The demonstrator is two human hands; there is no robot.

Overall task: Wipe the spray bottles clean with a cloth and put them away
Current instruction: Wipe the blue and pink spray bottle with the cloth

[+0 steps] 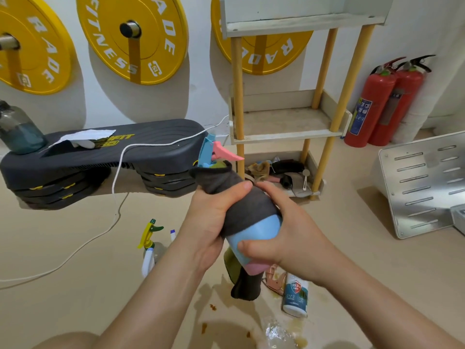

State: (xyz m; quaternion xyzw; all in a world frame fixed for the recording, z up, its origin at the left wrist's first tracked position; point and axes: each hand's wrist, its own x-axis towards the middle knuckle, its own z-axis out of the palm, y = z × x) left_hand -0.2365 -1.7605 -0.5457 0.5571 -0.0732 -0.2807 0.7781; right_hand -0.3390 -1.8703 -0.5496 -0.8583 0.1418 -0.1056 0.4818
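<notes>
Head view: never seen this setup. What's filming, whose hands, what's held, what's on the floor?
No robot here: a person works with bare hands. The single picture comes from a wide-angle camera worn on their head, looking forward and down. The left hand grips a dark grey cloth wrapped round the upper part of a blue spray bottle. The right hand holds the bottle's lower body, so each hand has a closed grip. On the floor below are a second spray bottle with a yellow and green trigger and a white bottle, among brown stains. Behind them is a shelf unit.
</notes>
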